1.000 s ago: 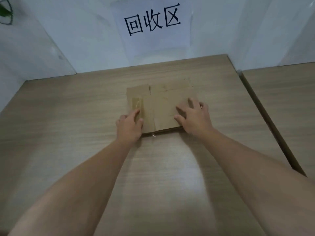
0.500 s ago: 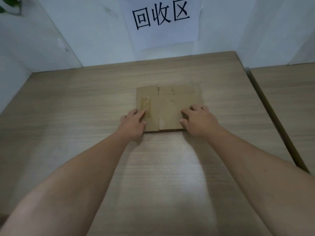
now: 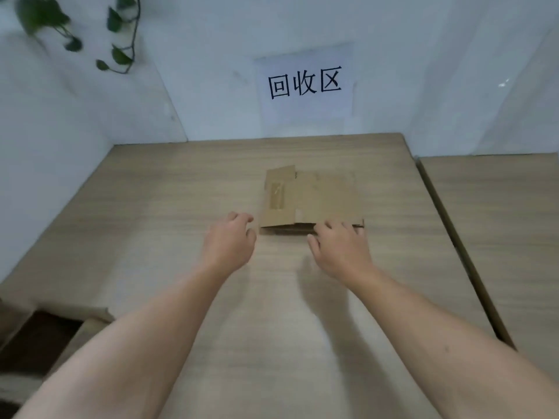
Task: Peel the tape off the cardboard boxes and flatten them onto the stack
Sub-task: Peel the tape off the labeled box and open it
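A flattened brown cardboard box lies on the wooden table, on top of at least one more flat piece whose edge shows under its near side. A strip of shiny tape sticks to its left flap. My left hand hovers just left of the box's near left corner, fingers loosely curled, holding nothing. My right hand is at the near edge of the box, fingers relaxed, fingertips at or just over that edge.
A white paper sign with black characters hangs on the back wall. Green plant leaves hang at the top left. A second table adjoins on the right across a narrow gap. A dark opening shows at the lower left.
Both hands have drawn back off the cardboard toward me; earlier they pressed flat on it. The left flap now lifts slightly. The view has tilted up.
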